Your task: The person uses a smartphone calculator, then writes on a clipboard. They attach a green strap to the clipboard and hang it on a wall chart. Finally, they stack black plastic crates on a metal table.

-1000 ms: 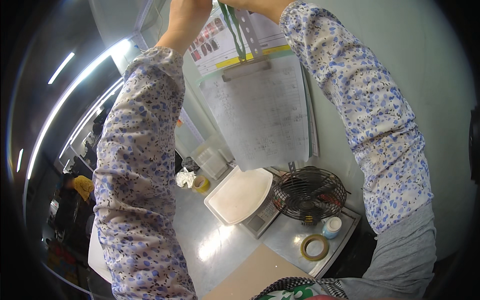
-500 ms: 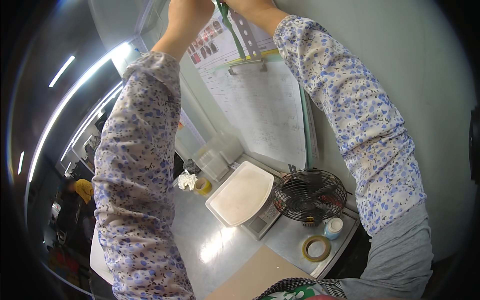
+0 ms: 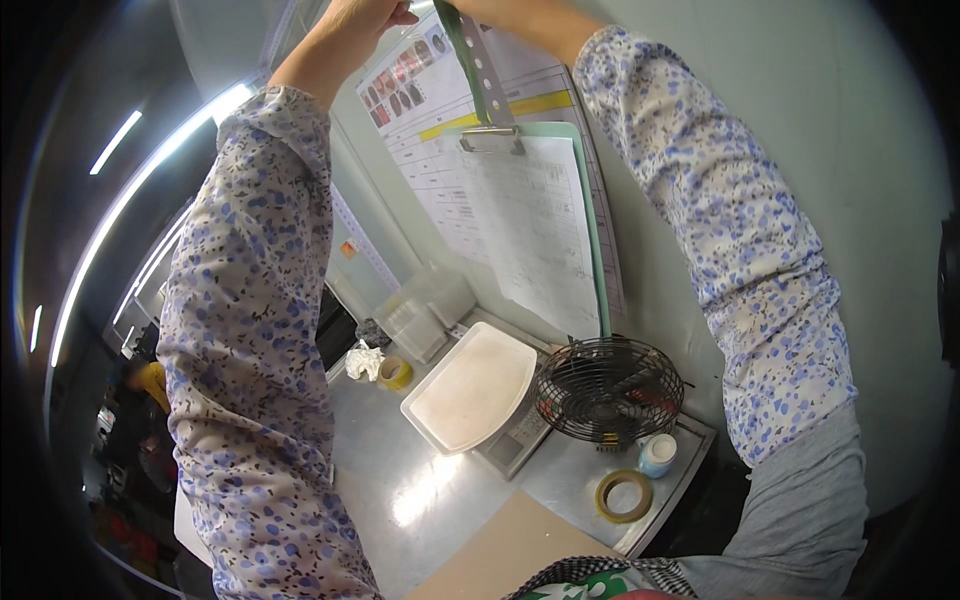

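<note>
A clipboard with a green edge [image 3: 594, 225] hangs against the wall, its metal clip [image 3: 492, 139] holding white sheets [image 3: 530, 220]. From the clip a green strap [image 3: 468, 60] runs up past the top of the picture, beside a perforated metal strip [image 3: 487, 75]. My left hand [image 3: 365, 22], left of the strap and apart from it, has its visible fingers curled in; whether anything is inside them is hidden. My right hand [image 3: 515, 14] is raised close to the strap's upper end. Its fingers lie beyond the upper edge, so their grip does not show.
Below stands a metal table [image 3: 370, 470] with a scale carrying a white tray [image 3: 470, 390], a black fan [image 3: 610, 390], tape rolls [image 3: 623, 497], [image 3: 395, 373], a small bottle [image 3: 658, 455], crumpled white paper [image 3: 364, 360] and clear plastic bins [image 3: 413, 325]. Printed sheets [image 3: 410, 90] hang behind the clipboard.
My left hand has moved left, away from the green strap. The clipboard appears higher and smaller, with more of the printed sheets behind it showing. My right forearm has shifted slightly right.
</note>
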Tool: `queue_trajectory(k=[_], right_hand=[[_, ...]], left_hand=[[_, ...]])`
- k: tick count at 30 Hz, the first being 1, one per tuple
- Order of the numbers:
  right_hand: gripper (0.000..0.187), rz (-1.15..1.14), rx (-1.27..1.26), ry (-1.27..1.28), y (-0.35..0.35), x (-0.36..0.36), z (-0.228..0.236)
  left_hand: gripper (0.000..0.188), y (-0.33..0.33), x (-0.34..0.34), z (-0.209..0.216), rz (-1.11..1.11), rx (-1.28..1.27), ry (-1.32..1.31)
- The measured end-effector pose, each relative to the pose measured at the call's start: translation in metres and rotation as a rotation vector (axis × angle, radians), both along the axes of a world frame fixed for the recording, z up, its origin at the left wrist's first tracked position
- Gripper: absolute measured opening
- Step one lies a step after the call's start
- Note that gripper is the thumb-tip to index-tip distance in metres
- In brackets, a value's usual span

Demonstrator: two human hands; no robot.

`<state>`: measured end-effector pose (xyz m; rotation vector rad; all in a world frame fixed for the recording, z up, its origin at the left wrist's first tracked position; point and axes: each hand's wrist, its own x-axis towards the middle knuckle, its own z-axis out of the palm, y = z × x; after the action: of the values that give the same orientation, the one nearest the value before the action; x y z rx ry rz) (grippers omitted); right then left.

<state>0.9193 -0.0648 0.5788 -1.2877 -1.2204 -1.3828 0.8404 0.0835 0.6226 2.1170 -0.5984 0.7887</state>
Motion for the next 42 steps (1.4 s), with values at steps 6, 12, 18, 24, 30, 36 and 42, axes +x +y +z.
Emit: queue_trajectory(k=[6,12,18,24,30,36,42], right_hand=[[0.020,-0.150,-0.202,-0.118,-0.029,-0.006,0.010],[0.024,-0.131,-0.239,0.047,-0.017,-0.023,-0.005],[0.039,-0.167,-0.155,0.271,-0.049,-0.002,-0.018],[0.035,-0.125,-0.284,0.331,-0.087,-0.064,-0.088],[0.022,-0.225,-0.195,0.302,-0.148,-0.081,-0.160],[0.026,-0.142,-0.342,0.936,-0.182,-0.103,-0.249],[0.011,-0.018,-0.134,0.935,-0.175,-0.157,-0.302]], left_hand=[[0.008,-0.003,0.012,0.006,0.100,0.158,-0.261],[0.009,0.038,0.045,0.026,0.322,0.293,-0.518],[0.035,0.009,0.002,-0.016,0.027,-0.118,-0.245],[0.046,0.032,-0.128,-0.111,0.341,-0.032,-0.399],[0.024,0.035,-0.271,-0.276,0.410,0.000,0.014],[0.017,0.073,-0.469,-0.426,0.874,-0.852,0.383],[0.050,0.010,-0.560,-0.537,1.298,-0.678,0.396]])
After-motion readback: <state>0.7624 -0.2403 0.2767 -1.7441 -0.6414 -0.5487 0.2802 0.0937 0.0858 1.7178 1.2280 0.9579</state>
